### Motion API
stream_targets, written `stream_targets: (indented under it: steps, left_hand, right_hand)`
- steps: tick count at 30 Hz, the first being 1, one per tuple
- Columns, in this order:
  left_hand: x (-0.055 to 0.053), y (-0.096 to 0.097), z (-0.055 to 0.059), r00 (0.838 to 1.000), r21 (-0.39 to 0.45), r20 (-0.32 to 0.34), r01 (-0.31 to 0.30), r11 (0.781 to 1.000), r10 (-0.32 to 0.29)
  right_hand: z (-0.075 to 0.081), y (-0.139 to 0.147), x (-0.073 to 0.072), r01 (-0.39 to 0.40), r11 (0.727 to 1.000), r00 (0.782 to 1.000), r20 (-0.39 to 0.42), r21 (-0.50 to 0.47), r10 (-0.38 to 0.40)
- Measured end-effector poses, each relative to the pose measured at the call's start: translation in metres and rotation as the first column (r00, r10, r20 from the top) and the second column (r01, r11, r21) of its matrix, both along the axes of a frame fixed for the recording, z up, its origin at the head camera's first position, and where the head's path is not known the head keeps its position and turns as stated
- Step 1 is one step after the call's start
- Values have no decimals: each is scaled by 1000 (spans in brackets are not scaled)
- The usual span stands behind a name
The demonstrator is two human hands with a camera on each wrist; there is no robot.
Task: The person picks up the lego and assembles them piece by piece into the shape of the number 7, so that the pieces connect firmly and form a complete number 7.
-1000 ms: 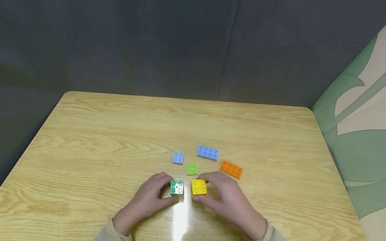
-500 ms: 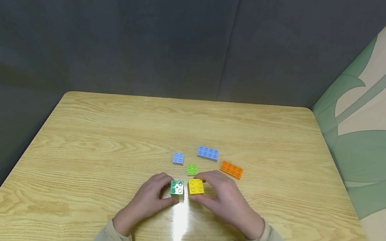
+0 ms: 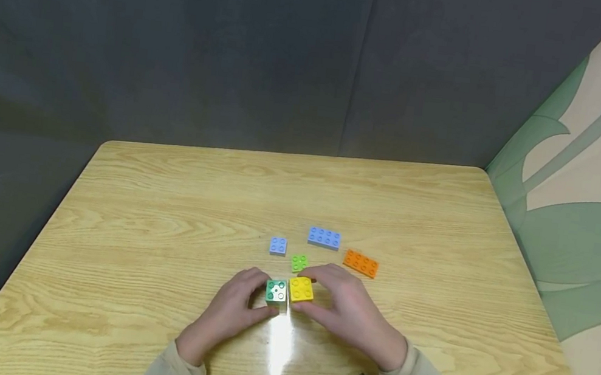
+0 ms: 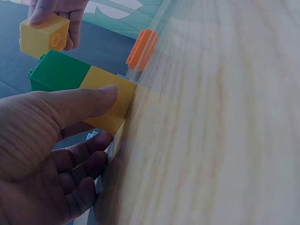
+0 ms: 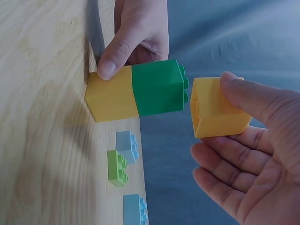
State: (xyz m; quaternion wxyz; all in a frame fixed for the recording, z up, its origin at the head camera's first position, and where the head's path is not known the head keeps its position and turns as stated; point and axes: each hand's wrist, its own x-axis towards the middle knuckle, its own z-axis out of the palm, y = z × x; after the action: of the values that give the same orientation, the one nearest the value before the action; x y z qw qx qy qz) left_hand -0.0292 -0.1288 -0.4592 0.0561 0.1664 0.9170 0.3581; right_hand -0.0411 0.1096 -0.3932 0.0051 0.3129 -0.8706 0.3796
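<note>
The left hand [image 3: 233, 303] is slanting inward, thumb and fingers pinching the lower yellow brick [image 5: 110, 93], which is standing on the wooden table [image 3: 178, 199] under one green brick [image 3: 276, 292]; the right hand [image 3: 356, 312] is mirroring it, gripping a second yellow brick [image 3: 301, 289] just above and right of the green studs; toward the far edge two blue bricks [image 3: 324, 238], one lime brick [image 3: 299, 263] and one orange brick [image 3: 361, 263] are lying, the orange nearest the right edge.
</note>
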Motion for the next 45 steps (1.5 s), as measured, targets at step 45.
stream_targets:
  steps: [45]
  left_hand:
    - [0, -1, -2, 1000, 3, -10, 4, 1000, -4]
  right_hand:
    - [-3, -30, -3, 1, 999, 1000, -15, -45, -1]
